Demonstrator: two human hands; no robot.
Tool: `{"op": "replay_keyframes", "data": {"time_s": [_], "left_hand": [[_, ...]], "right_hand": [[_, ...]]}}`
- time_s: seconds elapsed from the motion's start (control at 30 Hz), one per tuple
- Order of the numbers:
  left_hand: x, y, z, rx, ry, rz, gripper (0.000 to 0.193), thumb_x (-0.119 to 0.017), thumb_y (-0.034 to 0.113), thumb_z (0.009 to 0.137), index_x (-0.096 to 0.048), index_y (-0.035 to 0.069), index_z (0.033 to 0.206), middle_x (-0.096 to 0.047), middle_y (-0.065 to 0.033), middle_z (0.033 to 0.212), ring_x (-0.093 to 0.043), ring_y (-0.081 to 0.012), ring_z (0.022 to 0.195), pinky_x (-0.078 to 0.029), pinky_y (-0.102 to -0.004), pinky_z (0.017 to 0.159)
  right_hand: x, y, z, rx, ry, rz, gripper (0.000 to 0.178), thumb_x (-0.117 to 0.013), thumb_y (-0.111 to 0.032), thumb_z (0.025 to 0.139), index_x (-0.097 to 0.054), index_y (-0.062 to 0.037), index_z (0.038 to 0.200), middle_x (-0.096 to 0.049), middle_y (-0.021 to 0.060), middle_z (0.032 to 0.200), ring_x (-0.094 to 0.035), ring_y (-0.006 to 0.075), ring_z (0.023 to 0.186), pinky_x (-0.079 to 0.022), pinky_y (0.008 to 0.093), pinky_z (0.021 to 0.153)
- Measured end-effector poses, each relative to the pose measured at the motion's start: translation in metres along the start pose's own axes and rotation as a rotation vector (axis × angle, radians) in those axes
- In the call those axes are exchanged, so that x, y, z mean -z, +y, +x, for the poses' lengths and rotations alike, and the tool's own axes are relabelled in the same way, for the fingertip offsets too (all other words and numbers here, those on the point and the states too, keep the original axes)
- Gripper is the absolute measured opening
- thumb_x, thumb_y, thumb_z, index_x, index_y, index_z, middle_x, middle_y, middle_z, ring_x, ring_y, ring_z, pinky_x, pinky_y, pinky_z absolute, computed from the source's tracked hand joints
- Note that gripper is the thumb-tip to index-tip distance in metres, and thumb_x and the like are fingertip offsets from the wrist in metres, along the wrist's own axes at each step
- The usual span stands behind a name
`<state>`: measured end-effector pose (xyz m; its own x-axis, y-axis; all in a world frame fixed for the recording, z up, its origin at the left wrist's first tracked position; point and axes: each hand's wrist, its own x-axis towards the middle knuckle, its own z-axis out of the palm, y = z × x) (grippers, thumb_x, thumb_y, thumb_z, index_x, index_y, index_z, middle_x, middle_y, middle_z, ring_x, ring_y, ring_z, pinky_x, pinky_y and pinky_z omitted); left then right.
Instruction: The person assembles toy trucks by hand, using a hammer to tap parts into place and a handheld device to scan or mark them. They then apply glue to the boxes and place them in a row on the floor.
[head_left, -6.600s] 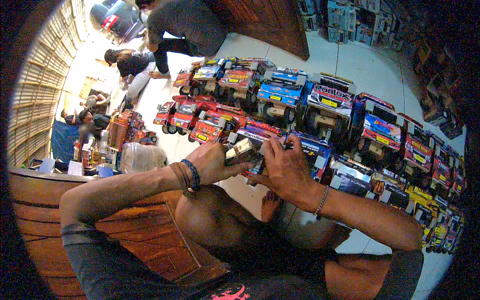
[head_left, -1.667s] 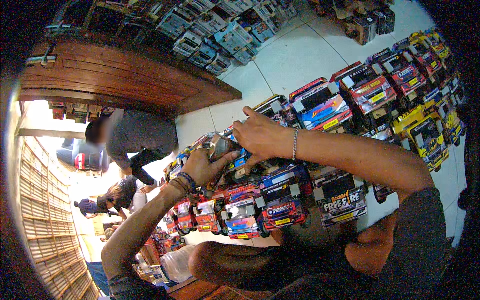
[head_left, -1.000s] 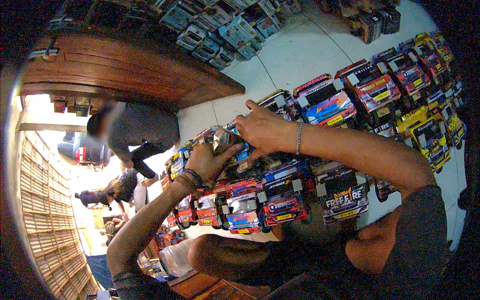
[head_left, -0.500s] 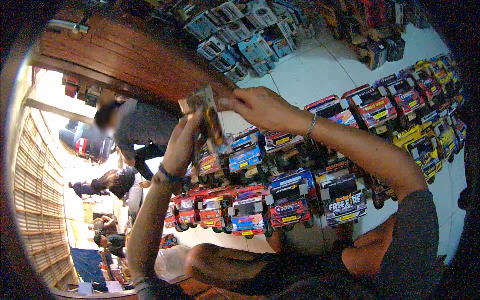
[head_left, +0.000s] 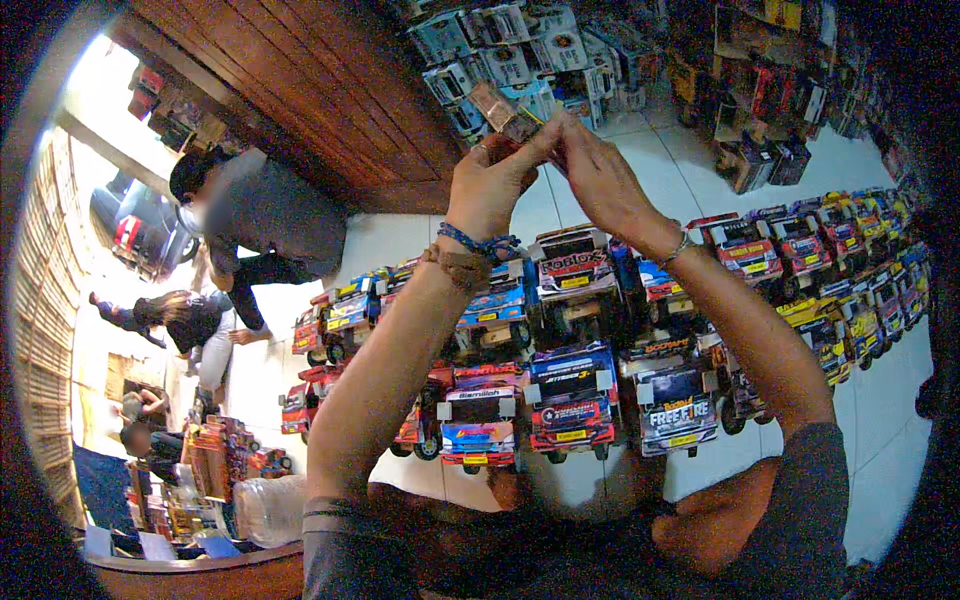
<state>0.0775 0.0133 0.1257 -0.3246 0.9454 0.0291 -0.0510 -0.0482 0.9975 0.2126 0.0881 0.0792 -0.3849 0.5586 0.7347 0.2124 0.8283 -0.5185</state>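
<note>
Piece in the air: a small boxy piece [head_left: 500, 108], pale brown at its far end and darker toward the fingers, is held at a slant between the left hand [head_left: 490, 190] and the right hand [head_left: 610, 185], raised off the floor [head_left: 650, 155]

Left grip: fingers curl closed around the near part of the piece, the thumb stretching across toward the other hand; this side appears to bear the weight

Right fingers: nearly straight and close together, tips meeting the left thumb at the near end; the overlap is dim and small, so whether they pinch the piece or only touch it cannot be told

Front row of trucks: a blue-and-red truck [head_left: 571, 400] and a grey-and-black truck [head_left: 677, 405] stand on the floor between the forearms, noses toward the person, neither hand touching them

Back row of trucks: a blue truck [head_left: 495, 305] and others stand just beyond, behind the front row

Past the piece: light-blue boxes [head_left: 505, 40] are stacked farther off, with a wooden panel [head_left: 300, 90] to their left

Co-worker: a person in a dark top [head_left: 280, 215] bends at the left, well apart from the held piece

Step in hand: judging by the posture, a two-handed handling step, with one piece worked in the air

Next move: any shift of the right fingers calls for a firm left grip, and any lowering calls for clearance above the trucks
</note>
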Motion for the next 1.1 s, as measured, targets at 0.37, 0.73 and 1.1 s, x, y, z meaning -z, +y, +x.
{"op": "replay_keyframes", "data": {"time_s": [0.37,0.73,1.1], "left_hand": [[0.003,-0.029,-0.002,-0.122,-0.081,-0.223,0.046,-0.086,0.036,0.079,-0.068,0.001,0.104,-0.069,-0.0009,0.093,-0.058,-0.0066,0.076,-0.047,-0.0213,0.066],[0.070,-0.040,-0.017,-0.408,-0.388,1.006,0.060,-0.076,0.048,0.083,-0.068,0.000,0.117,-0.071,-0.0187,0.112,-0.070,-0.0304,0.101,-0.053,-0.0387,0.091],[0.089,-0.100,0.000,-0.180,-0.530,0.862,0.042,-0.068,0.041,0.090,-0.073,0.005,0.110,-0.073,-0.0197,0.100,-0.071,-0.0332,0.092,-0.055,-0.0405,0.085]], "right_hand": [[0.007,0.000,-0.007,0.426,-0.006,-0.400,0.029,-0.048,-0.008,0.094,-0.053,0.0111,0.116,-0.063,0.0303,0.111,-0.064,0.0441,0.101,-0.055,0.0498,0.085],[0.046,-0.010,-0.005,-0.450,-0.698,-0.290,0.047,-0.036,-0.029,0.104,-0.034,-0.0028,0.144,-0.071,0.0209,0.094,-0.070,0.0360,0.078,-0.055,0.0445,0.070],[0.073,-0.046,-0.008,-0.808,-1.115,-0.221,0.049,-0.049,-0.025,0.101,-0.034,-0.0027,0.142,-0.071,0.0184,0.096,-0.071,0.0279,0.080,-0.057,0.0431,0.069]]}}
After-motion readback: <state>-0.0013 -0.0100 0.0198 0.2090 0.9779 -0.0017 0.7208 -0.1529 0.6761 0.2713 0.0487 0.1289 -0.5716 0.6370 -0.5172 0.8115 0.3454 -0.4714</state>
